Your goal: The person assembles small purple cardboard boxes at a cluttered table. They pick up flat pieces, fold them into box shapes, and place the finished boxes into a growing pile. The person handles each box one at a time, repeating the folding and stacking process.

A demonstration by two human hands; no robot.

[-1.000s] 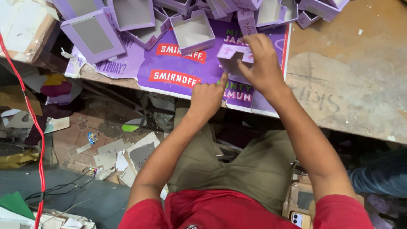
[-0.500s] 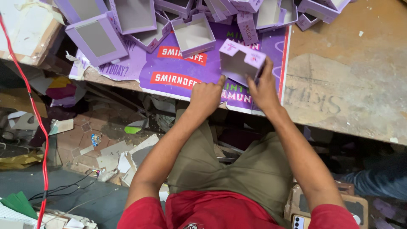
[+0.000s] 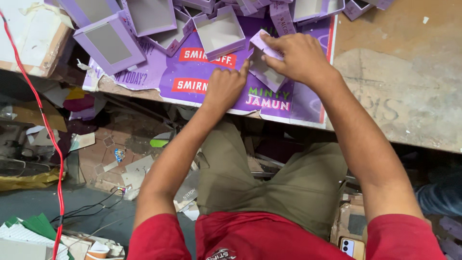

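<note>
- Small lilac box (image 3: 265,71), open side up with grey inside, sitting on the purple poster (image 3: 192,72), near that poster's near edge and toward its right half.
- Right hand (image 3: 299,57) clamped over the far right corner of the small lilac box, fingers curled down onto a lilac flap at its top edge, thumb side hidden behind the knuckles.
- Left hand (image 3: 225,87) just left of the small lilac box, loosely fisted, with the forefinger stretched out and its tip pressed against the box's left wall.
- Both hands closed around the same box, one from each side; nothing else gripped.
- Purple poster lying flat on the wooden table (image 3: 404,82), its near edge level with the table's front edge, its left corner torn and hanging slightly over.
- Open lilac tray (image 3: 220,32) on the purple poster, just beyond the left hand, empty and grey inside.
- Larger lilac tray (image 3: 109,42) at the purple poster's left end, tilted, partly off the poster's edge.
- Heap of more lilac trays (image 3: 308,8) along the purple poster's far edge, overlapping one another.
- Bare scuffed wood to the right of the purple poster.
- Red cable (image 3: 44,130) hanging well left of the purple poster, running down past the table's front edge to the floor.
- Paper scraps (image 3: 120,163) scattered on the floor below the purple poster's left end.
- Phone (image 3: 347,246) far below the purple poster, beside the right thigh.
</note>
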